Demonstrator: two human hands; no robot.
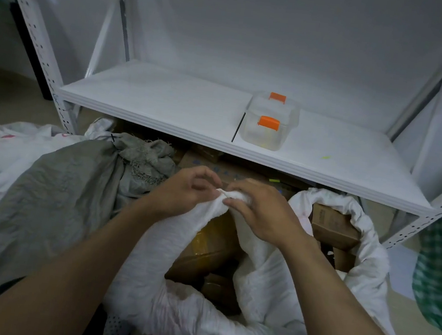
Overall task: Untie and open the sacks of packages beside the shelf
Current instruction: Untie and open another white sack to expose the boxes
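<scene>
The white woven plastic sack (226, 293) on the floor before the white metal shelf (167, 99) looks soft, crinkly and light, though heavy with brown cardboard packages (212, 252); best gripped at its bunched rim. That rim rises to both hands: left hand (186, 188) and right hand (261, 211) pinch it, fingers closed on the gathered cloth

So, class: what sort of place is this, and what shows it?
Probably a parcel storeroom or sorting area: a white metal shelf, woven sacks like the white sack under the hands, and cardboard boxes inside them.
</scene>
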